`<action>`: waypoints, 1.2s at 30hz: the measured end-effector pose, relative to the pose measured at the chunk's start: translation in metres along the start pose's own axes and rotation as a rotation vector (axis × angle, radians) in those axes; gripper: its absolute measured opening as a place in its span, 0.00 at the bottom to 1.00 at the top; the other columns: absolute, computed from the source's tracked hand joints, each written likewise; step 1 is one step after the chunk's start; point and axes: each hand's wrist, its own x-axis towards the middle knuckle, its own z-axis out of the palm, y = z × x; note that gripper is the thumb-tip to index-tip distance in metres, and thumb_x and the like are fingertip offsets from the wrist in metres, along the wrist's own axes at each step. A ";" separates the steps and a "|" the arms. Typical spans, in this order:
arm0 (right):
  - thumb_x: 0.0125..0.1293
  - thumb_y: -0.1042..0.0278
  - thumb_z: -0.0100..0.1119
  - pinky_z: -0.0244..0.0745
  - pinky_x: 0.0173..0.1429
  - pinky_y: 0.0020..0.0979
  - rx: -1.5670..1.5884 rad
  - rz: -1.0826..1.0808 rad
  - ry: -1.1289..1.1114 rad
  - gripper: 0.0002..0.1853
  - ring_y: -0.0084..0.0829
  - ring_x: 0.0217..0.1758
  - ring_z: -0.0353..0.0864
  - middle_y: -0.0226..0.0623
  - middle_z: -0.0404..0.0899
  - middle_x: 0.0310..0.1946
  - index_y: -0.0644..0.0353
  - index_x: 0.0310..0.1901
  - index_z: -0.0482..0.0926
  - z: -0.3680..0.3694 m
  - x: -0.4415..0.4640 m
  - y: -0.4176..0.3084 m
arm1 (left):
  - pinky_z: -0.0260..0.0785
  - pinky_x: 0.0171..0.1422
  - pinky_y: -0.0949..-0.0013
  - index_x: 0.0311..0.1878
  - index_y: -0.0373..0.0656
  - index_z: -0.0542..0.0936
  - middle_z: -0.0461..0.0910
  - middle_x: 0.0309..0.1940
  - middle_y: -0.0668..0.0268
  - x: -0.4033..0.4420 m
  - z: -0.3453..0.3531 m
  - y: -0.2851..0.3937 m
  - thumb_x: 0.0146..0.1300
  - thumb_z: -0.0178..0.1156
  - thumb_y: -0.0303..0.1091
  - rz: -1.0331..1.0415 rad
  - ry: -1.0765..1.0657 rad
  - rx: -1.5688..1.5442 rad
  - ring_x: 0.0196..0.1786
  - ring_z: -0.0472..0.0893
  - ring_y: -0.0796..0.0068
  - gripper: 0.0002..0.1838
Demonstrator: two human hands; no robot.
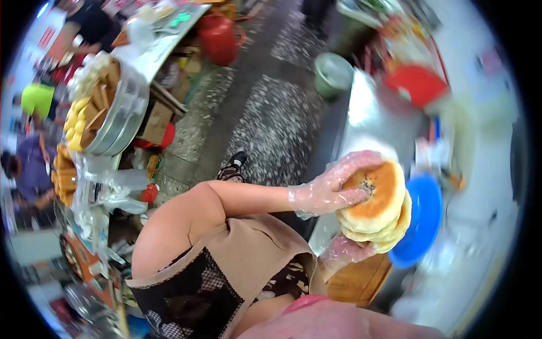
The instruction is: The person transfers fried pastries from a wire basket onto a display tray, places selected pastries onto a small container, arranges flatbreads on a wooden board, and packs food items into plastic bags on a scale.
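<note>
My left hand [341, 189], in a clear plastic glove, grips the top of a stack of round flat breads [381, 195]. The top bread has a browned face with dark seeds in its middle. Under the stack, my right hand [347, 252], also gloved, holds the lower breads, its fingers partly hidden by them. Both hands are closed on the stack, which is held above the metal counter [370, 113]. Just beyond the breads is a blue basin [426, 217].
A wooden board [361, 281] is near my right hand. A pale green bucket [333, 73] stands by the counter, with a red scoop-like item [416, 85] beyond. Across the floor, a round metal steamer [129, 107] bears buns; a red bucket [217, 39] stands nearby. People are at the far left.
</note>
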 end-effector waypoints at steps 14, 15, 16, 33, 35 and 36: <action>0.68 0.47 0.43 0.62 0.69 0.39 -0.137 0.484 -0.772 0.33 0.37 0.68 0.65 0.40 0.63 0.66 0.59 0.68 0.58 0.540 -0.024 0.413 | 0.57 0.70 0.68 0.67 0.41 0.59 0.67 0.60 0.66 0.007 -0.602 0.045 0.56 0.69 0.40 0.013 0.934 -0.415 0.64 0.66 0.77 0.40; 0.69 0.45 0.40 0.62 0.69 0.39 -0.108 0.490 -0.780 0.33 0.37 0.68 0.65 0.40 0.63 0.66 0.59 0.68 0.58 0.577 -0.024 0.435 | 0.57 0.70 0.68 0.67 0.41 0.59 0.67 0.60 0.66 0.016 -0.639 0.041 0.56 0.69 0.40 0.029 0.954 -0.412 0.64 0.66 0.77 0.40; 0.70 0.45 0.38 0.62 0.69 0.39 -0.085 0.447 -0.863 0.31 0.36 0.67 0.66 0.40 0.65 0.65 0.59 0.66 0.61 0.611 -0.015 0.466 | 0.60 0.69 0.68 0.67 0.40 0.59 0.68 0.59 0.65 0.026 -0.678 0.035 0.56 0.68 0.38 0.144 0.987 -0.429 0.62 0.68 0.76 0.39; 0.66 0.54 0.47 0.64 0.68 0.30 -0.392 1.287 -1.796 0.28 0.34 0.61 0.73 0.44 0.72 0.57 0.64 0.62 0.65 1.107 -0.237 0.946 | 0.68 0.63 0.45 0.65 0.51 0.65 0.71 0.60 0.61 -0.119 -1.261 0.100 0.63 0.57 0.57 0.379 1.599 -0.247 0.63 0.72 0.61 0.32; 0.63 0.61 0.48 0.63 0.69 0.37 -0.514 1.315 -1.767 0.26 0.38 0.63 0.71 0.44 0.70 0.59 0.64 0.62 0.64 1.123 -0.270 1.028 | 0.67 0.63 0.45 0.66 0.52 0.64 0.70 0.61 0.62 -0.152 -1.314 0.068 0.63 0.56 0.57 0.339 1.671 -0.373 0.63 0.71 0.61 0.32; 0.64 0.61 0.47 0.64 0.69 0.38 -0.544 1.369 -1.744 0.26 0.38 0.63 0.71 0.45 0.70 0.59 0.64 0.62 0.64 1.130 -0.285 1.060 | 0.67 0.64 0.47 0.67 0.53 0.64 0.69 0.62 0.63 -0.164 -1.337 0.056 0.63 0.56 0.57 0.297 1.729 -0.421 0.64 0.70 0.61 0.33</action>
